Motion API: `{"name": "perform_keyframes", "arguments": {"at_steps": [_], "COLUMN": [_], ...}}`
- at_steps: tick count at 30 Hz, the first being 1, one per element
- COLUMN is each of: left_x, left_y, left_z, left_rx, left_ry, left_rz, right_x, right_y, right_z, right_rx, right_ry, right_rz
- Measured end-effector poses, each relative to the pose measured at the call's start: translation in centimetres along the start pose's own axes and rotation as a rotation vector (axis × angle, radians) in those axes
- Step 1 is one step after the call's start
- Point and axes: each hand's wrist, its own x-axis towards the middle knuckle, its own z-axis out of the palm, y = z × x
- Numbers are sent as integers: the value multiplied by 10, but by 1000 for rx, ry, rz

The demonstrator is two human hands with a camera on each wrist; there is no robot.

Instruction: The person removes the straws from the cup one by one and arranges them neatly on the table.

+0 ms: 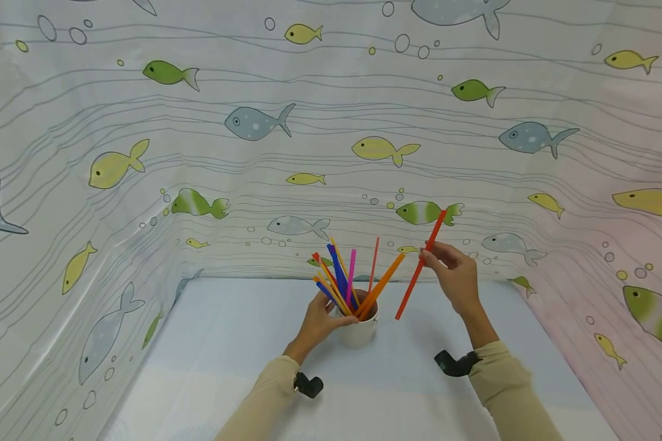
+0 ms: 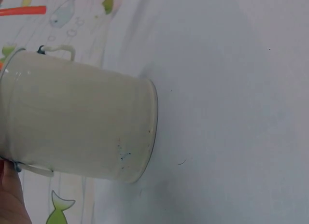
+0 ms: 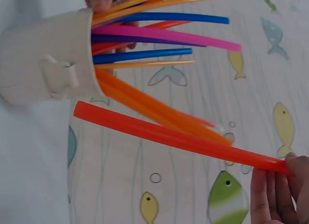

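A white pail (image 1: 358, 335) with small side handles stands upright on the table, holding several drinking straws (image 1: 352, 275) in orange, blue, pink, purple, red and yellow. My left hand (image 1: 315, 324) grips the pail's rim, thumb at the front and fingers behind, partly hidden by straws. To the right of the pail, my right hand (image 1: 456, 275) pinches a red straw (image 1: 409, 293) near its upper part. That straw slants down, its lower end in the air outside the pail. The right wrist view shows the red straw (image 3: 169, 134) apart from the pail's wall (image 3: 38, 55).
The pale table (image 1: 226, 343) extends around the pail. A wall covering (image 1: 243, 184) printed with fish and wavy lines rises behind the table and along both sides. Black wrist cameras (image 1: 456, 364) sit on both sleeves.
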Motion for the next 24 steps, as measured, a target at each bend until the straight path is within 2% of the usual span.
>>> {"name": "perform_keyframes", "arguments": {"at_steps": [1, 4, 7, 17, 24], "left_x": [1, 2, 2, 2, 3], "left_y": [-6, -6, -5, -7, -8], "left_z": [1, 1, 1, 1, 1], "left_rx": [-3, 3, 6, 22, 23], "left_ry": [0, -3, -7, -9, -6], "left_rz": [-1, 2, 5, -12, 6], "right_x": [-1, -6, -14, -35, -52], "right_y": [12, 50, 73, 125, 149], "right_z": [0, 3, 8, 26, 33], "right_rx": [-8, -18, -34, -44, -91], "right_ry": [3, 4, -10, -116, -145], "right_rz": [40, 147, 239, 483, 586]}}
